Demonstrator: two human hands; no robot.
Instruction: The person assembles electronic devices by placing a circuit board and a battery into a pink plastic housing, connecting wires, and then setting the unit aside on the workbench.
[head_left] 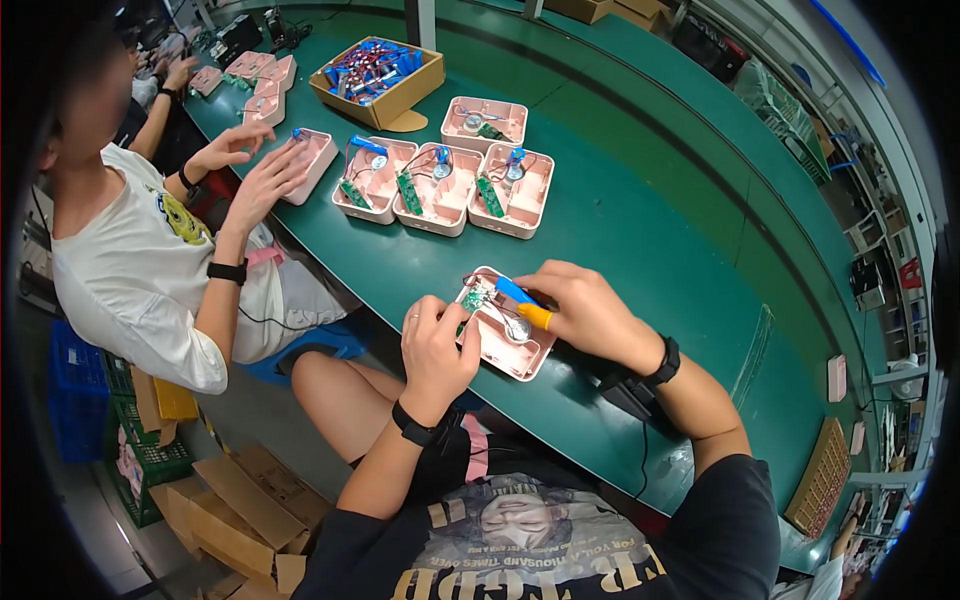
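At a green worktop (640, 250), the person's left hand (437, 345) is curled around the near-left edge of an open pink plastic casing (505, 345) w/ a small green circuit board (472, 298) inside. The right hand (590, 310) is closed on a blue-and-yellow tool (522, 300), tip over the casing. Farther off, four similar pink casings (440, 185) sit in front of a cardboard box (378, 78); a co-worker's hands (262, 170) rest on another at far left.

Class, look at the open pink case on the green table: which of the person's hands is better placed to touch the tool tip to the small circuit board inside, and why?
The right hand: it already holds the blue and yellow tool over the pink case. The left hand steadies the case's near-left edge.
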